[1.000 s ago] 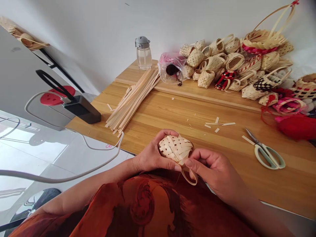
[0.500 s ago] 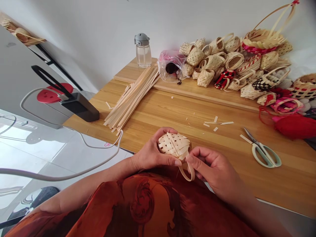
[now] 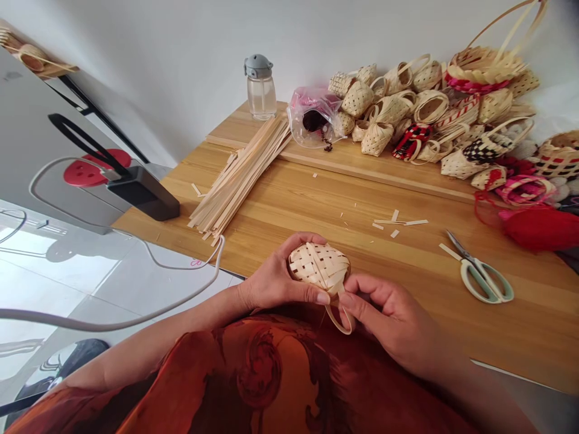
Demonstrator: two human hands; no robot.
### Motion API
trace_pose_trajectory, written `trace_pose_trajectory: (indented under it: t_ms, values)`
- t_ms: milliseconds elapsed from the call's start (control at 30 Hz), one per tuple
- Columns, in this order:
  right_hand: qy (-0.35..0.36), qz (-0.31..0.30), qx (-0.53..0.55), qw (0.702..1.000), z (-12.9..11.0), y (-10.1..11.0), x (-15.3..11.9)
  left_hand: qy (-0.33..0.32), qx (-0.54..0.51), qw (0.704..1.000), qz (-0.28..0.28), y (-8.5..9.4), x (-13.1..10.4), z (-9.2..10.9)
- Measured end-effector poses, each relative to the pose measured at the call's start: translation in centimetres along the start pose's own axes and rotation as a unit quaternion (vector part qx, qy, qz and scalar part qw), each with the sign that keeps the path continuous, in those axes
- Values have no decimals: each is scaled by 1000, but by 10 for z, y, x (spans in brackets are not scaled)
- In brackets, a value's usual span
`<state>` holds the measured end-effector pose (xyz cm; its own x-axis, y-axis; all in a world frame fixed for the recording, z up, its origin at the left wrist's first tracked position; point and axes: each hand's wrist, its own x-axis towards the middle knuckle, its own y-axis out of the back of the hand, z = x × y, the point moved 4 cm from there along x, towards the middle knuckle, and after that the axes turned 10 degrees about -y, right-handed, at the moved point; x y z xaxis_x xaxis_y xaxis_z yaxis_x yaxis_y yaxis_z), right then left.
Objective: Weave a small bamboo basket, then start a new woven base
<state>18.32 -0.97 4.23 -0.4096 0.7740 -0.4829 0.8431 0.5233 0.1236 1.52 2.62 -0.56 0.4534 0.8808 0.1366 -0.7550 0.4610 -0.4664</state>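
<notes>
A small woven basket [image 3: 319, 265] of pale strips is held over my lap, its checkered weave facing up. My left hand [image 3: 289, 274] wraps round its left side, thumb along the near edge and fingers behind. From the near right end a looped strip [image 3: 339, 322] hangs down. My right hand [image 3: 384, 313] pinches this strip between thumb and forefinger, close to the basket's rim. The hidden underside of the basket cannot be seen. To the right on the table lie scissors [image 3: 482, 277] with pale green handles, blades slightly apart.
A bundle of flat strips [image 3: 242, 181] lies on the wooden table [image 3: 307, 205]. Strip offcuts [image 3: 395, 223] are scattered mid-table. Behind are a bottle [image 3: 261, 90], a plastic bag [image 3: 312, 120] and a pile of small baskets [image 3: 393, 108]. A black device [image 3: 145, 193] with a cable stands left.
My right hand has shifted slightly left and down along the looped strip, and the loop sits a little narrower. My left hand keeps its hold. The view has moved slightly.
</notes>
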Motion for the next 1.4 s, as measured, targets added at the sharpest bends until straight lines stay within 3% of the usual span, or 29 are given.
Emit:
trace_pose_trajectory:
  t_ms: [633, 867, 1067, 1400]
  values:
    - [-21, -16, 81, 996, 7, 1, 6, -20, -13, 1000, 10, -2, 1, -5]
    - [-17, 1, 136, 991, 12, -1, 9, 28, -6, 999, 16, 1, 0, -10]
    - [-10, -24, 111, 994, 11, 0, 7, -1, -30, 999, 22, -4, -2, -8]
    - [13, -35, 73, 997, 10, -3, 4, 17, -14, 1000, -7, -5, -3, -5]
